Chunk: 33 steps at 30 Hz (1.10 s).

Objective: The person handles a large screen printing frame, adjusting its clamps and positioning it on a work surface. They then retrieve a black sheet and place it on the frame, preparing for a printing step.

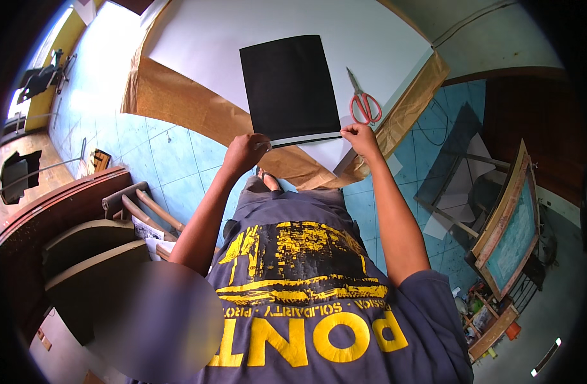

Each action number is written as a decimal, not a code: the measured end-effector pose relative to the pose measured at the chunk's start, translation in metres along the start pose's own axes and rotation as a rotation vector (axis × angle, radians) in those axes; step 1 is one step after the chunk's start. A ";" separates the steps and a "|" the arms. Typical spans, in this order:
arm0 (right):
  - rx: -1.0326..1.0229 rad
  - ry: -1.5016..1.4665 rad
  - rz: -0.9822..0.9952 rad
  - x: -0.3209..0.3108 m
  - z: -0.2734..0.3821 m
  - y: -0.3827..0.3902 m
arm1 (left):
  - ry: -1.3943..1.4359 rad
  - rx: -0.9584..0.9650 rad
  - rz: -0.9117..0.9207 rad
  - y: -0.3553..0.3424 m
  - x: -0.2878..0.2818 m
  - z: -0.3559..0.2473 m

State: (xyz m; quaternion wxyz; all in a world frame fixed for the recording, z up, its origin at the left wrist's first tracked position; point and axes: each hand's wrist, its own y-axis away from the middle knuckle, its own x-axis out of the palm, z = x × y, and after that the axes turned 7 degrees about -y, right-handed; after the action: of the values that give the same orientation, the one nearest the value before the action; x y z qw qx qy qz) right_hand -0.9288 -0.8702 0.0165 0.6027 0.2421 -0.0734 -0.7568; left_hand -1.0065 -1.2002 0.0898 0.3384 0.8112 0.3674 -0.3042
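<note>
A black rectangular sheet lies flat on a table spread with white paper. Along its near edge runs a narrow strip, pale on one side and dark along the other. I cannot tell whether the strip is joined to the sheet. At its left end my left hand is closed in a pinch. My right hand pinches the right end between thumb and fingers. Scissors with red handles rest on the white paper, just beyond my right hand, blades pointing away.
Brown paper hangs over the table's near edges. Wooden furniture with rounded legs stands at the left on a blue tiled floor. To the right, a wood-framed screen leans near a shelf of small items.
</note>
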 end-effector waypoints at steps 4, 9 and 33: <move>-0.045 0.147 0.009 0.006 -0.011 -0.009 | -0.032 0.014 -0.036 -0.001 0.008 0.010; -0.132 0.087 -0.073 0.018 -0.030 -0.012 | -0.024 -0.064 -0.057 -0.006 0.020 0.017; -0.152 -0.037 -0.192 0.051 -0.006 0.005 | 0.870 -0.263 0.250 0.003 0.029 0.078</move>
State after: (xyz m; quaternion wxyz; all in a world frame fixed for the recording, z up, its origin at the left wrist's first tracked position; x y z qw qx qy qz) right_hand -0.9296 -0.9186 -0.0010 0.5427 0.1876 -0.0033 -0.8187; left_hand -1.0072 -1.2508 0.0238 0.2869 0.8515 0.4102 0.1562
